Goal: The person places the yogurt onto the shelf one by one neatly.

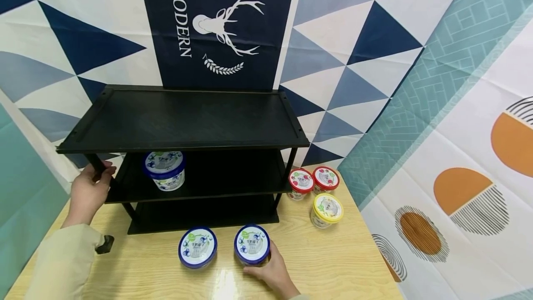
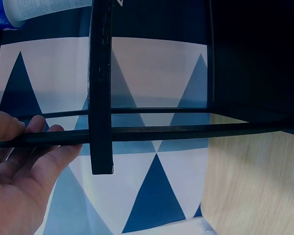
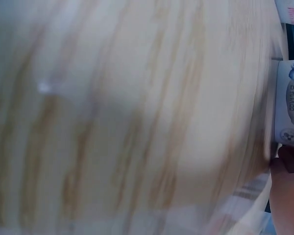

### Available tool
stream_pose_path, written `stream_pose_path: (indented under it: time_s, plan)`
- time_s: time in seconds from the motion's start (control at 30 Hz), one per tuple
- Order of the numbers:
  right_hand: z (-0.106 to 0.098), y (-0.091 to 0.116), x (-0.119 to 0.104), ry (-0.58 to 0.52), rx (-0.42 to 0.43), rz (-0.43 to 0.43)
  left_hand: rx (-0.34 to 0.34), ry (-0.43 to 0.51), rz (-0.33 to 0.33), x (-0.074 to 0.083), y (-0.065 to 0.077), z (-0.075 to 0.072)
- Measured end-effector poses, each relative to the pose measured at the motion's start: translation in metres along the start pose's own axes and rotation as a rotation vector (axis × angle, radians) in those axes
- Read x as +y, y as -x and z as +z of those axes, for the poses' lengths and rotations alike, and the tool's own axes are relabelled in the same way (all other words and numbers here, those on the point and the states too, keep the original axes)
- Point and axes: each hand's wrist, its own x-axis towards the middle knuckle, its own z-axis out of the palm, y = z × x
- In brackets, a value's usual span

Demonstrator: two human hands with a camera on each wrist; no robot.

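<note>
At the left of the head view, my left hand (image 1: 87, 194) grips the front left post (image 1: 95, 162) of a black tiered shelf (image 1: 187, 121). The left wrist view has its thumb and fingers around that thin black post (image 2: 54, 139). On the table before the shelf, my right hand (image 1: 275, 270) holds a blue-lidded tub (image 1: 251, 243) from its right side. Blueberry pictures mark the tub's side (image 3: 290, 105) in the right wrist view; some fingers are hidden. Left of it is another blue-lidded tub (image 1: 197, 246). A third such tub (image 1: 168, 180) stands on the middle tier, toward the left.
Right of the shelf, two red-lidded tubs (image 1: 326, 178) and a yellow-lidded tub (image 1: 328, 209) stand on the wooden table (image 1: 350, 258). Behind the shelf hangs a patterned cloth (image 1: 329, 36). A small black object (image 1: 105, 244) is by the left sleeve.
</note>
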Motion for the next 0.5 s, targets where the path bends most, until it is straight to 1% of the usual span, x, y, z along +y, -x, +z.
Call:
stream_pose_path:
  time_s: [0.3,0.5]
  plan:
    - [0.006,-0.002,-0.001,0.005,0.056,0.002,0.004,0.010,-0.003,0.000,-0.001,0.001]
    - [0.011,-0.003,-0.001,-0.037,0.082,0.013,0.006,0.008,-0.002,0.000,-0.001,0.001]
